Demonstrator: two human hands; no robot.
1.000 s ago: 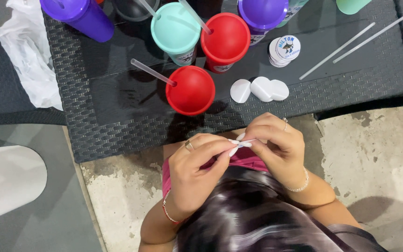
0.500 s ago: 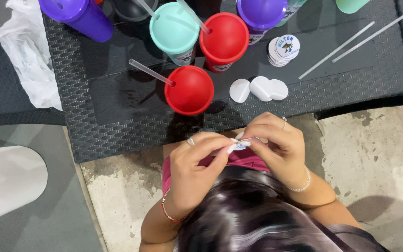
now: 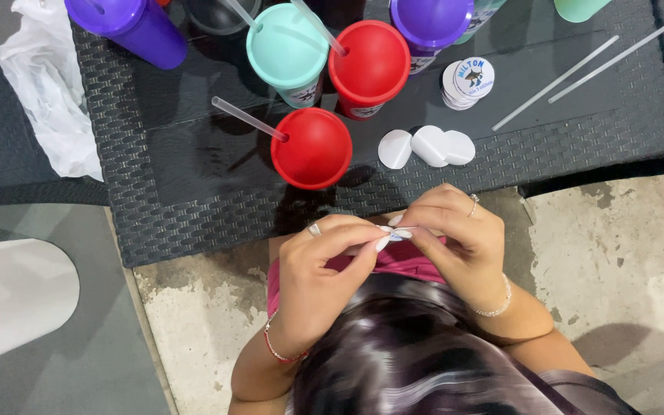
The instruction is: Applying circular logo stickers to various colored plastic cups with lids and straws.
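Observation:
My left hand [image 3: 324, 269] and my right hand [image 3: 455, 238] meet just below the front edge of the black wicker table [image 3: 194, 215]. Both pinch a small round sticker [image 3: 397, 234] between their fingertips; most of it is hidden by the fingers. Three white round backing pieces [image 3: 428, 146] lie on the table just above my hands. A stack of round printed stickers [image 3: 466, 81] sits further back. A red lidded cup [image 3: 313, 147] with a clear straw stands to the upper left of my hands.
Behind stand a teal cup [image 3: 287, 46], a second red cup [image 3: 369, 58] and two purple cups [image 3: 432, 19] [image 3: 128, 27]. Two loose clear straws [image 3: 555, 73] lie at the right. A white plastic bag [image 3: 48, 84] hangs over the table's left edge. A white rounded object [image 3: 9, 300] sits lower left.
My fingertips have closed in on the sticker and shifted slightly, so less of the white piece shows. Everything on the table is unchanged.

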